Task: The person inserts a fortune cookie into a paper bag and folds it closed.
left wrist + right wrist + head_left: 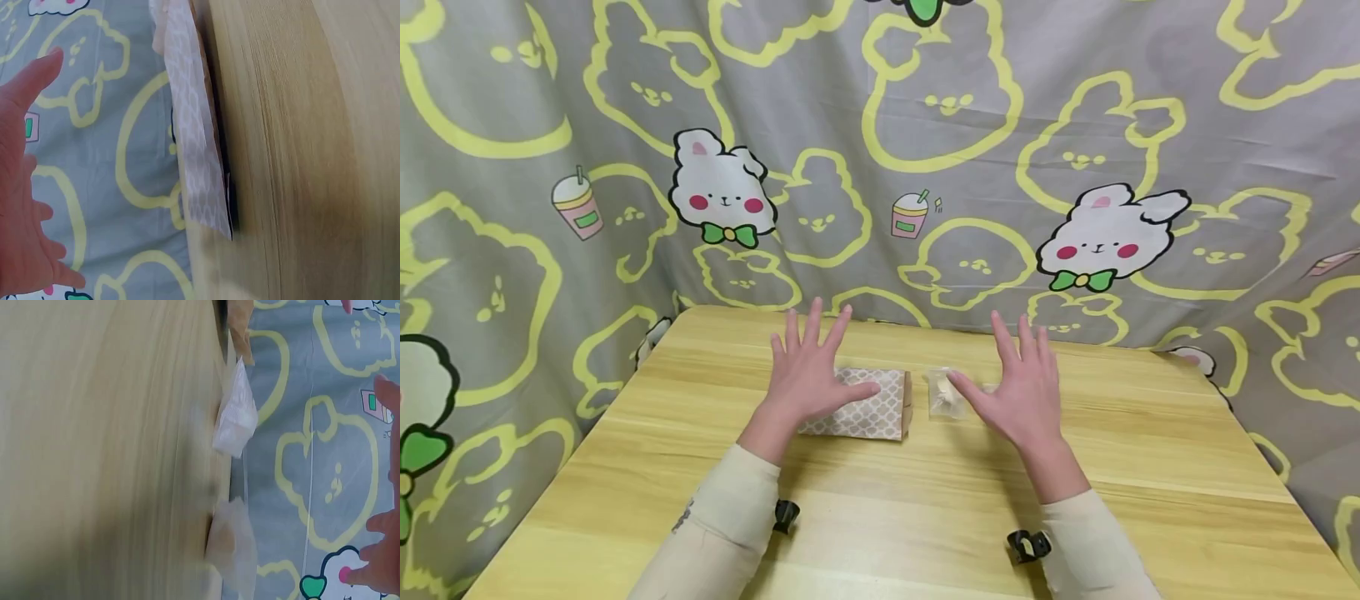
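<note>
My left hand hovers with spread, straight fingers over a paper bag printed in a grey and white lattice pattern, hiding its left part. The bag lies flat, its brown folded end toward the right; in the left wrist view the patterned bag shows edge-on, apart from the hand. Above the table to the right, my right hand is also spread and holds nothing. Its thumb overlaps a small clear packet with something pale inside. A second translucent packet appears in the right wrist view, mostly hidden behind that hand in the head view.
A light wood-grain table carries these things. Grey curtain fabric with yellow outlines and cartoon bunnies hangs behind the table and along its sides. Black clip-like mounts sit at both forearms beside the pale sleeves.
</note>
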A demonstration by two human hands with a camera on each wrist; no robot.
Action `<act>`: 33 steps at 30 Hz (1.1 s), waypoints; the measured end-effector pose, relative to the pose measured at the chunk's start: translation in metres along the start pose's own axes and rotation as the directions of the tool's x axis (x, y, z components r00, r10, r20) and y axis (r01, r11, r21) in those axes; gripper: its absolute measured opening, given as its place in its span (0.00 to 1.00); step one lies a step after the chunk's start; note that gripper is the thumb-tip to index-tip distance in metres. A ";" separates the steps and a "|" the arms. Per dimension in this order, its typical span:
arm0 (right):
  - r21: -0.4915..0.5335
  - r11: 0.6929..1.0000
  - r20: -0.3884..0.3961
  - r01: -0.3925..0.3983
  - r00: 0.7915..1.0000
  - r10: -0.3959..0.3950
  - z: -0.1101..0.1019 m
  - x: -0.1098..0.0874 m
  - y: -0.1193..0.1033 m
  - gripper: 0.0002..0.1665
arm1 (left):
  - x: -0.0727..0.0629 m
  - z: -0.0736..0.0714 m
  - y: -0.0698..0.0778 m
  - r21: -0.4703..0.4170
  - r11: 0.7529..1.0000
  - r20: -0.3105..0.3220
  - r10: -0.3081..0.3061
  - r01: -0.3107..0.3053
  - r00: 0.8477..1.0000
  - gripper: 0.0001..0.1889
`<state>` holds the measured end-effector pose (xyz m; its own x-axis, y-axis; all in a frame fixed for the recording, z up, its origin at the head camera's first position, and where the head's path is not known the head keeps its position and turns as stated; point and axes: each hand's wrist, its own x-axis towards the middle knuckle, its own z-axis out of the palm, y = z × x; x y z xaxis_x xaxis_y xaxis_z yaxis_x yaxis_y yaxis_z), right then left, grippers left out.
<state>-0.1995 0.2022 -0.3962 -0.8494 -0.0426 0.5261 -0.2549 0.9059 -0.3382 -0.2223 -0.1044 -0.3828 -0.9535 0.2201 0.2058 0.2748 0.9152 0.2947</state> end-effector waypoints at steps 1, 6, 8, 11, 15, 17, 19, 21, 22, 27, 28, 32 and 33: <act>0.016 1.000 -0.013 0.008 1.000 -0.008 0.001 0.000 -0.002 0.60 | 0.000 0.000 0.001 -0.011 1.000 0.003 0.005 -0.005 1.000 0.62; 0.075 0.997 -0.053 0.027 0.998 -0.023 0.009 0.000 -0.012 0.56 | 0.003 0.002 0.003 -0.048 0.999 0.032 0.026 -0.025 0.999 0.61; 0.102 0.995 -0.051 0.020 0.999 -0.015 0.013 0.000 -0.016 0.56 | 0.004 0.005 0.002 -0.055 0.998 0.043 0.030 -0.028 0.999 0.61; 0.151 0.989 -0.032 -0.004 0.999 0.009 0.018 -0.002 -0.023 0.56 | 0.004 0.009 0.002 -0.076 0.997 0.064 0.032 -0.027 0.997 0.61; 0.219 0.975 -0.007 -0.029 0.999 0.031 0.025 -0.006 -0.031 0.55 | 0.004 0.015 0.000 -0.106 0.994 0.111 0.031 -0.019 0.993 0.62; 0.251 0.967 0.015 -0.045 0.999 0.043 0.028 -0.007 -0.035 0.54 | 0.003 0.017 -0.001 -0.120 0.993 0.129 0.029 -0.014 0.991 0.62; 0.281 0.958 0.041 -0.062 0.998 0.052 0.031 -0.007 -0.040 0.52 | 0.003 0.018 -0.001 -0.138 0.990 0.146 0.025 -0.005 0.989 0.61; 0.302 0.950 0.077 -0.084 0.995 0.063 0.034 -0.006 -0.044 0.51 | 0.003 0.019 -0.002 -0.150 0.989 0.165 0.022 0.003 0.986 0.61; 0.312 0.946 0.097 -0.092 0.993 0.065 0.035 -0.006 -0.046 0.50 | 0.002 0.019 -0.002 -0.158 0.987 0.179 0.020 0.009 0.984 0.61; 0.327 0.937 0.193 -0.121 0.979 0.059 0.045 -0.007 -0.052 0.45 | -0.001 0.023 -0.004 -0.186 0.982 0.265 0.012 0.039 0.964 0.60; 0.333 0.934 0.208 -0.128 0.976 0.059 0.046 -0.007 -0.053 0.44 | -0.001 0.023 -0.004 -0.193 0.980 0.281 0.010 0.047 0.960 0.60; 0.354 0.922 0.250 -0.154 0.966 0.065 0.053 -0.009 -0.056 0.40 | -0.004 0.026 -0.007 -0.219 0.973 0.323 0.007 0.067 0.946 0.60; 0.367 0.917 0.256 -0.156 0.965 0.062 0.055 -0.009 -0.057 0.39 | -0.004 0.027 -0.007 -0.222 0.973 0.327 0.009 0.068 0.945 0.60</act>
<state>-0.2030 0.1279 -0.4243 -0.9535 -0.0930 0.2866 -0.2706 0.6830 -0.6784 -0.2240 -0.1029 -0.4111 -0.9390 0.3264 -0.1085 0.2300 0.8304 0.5076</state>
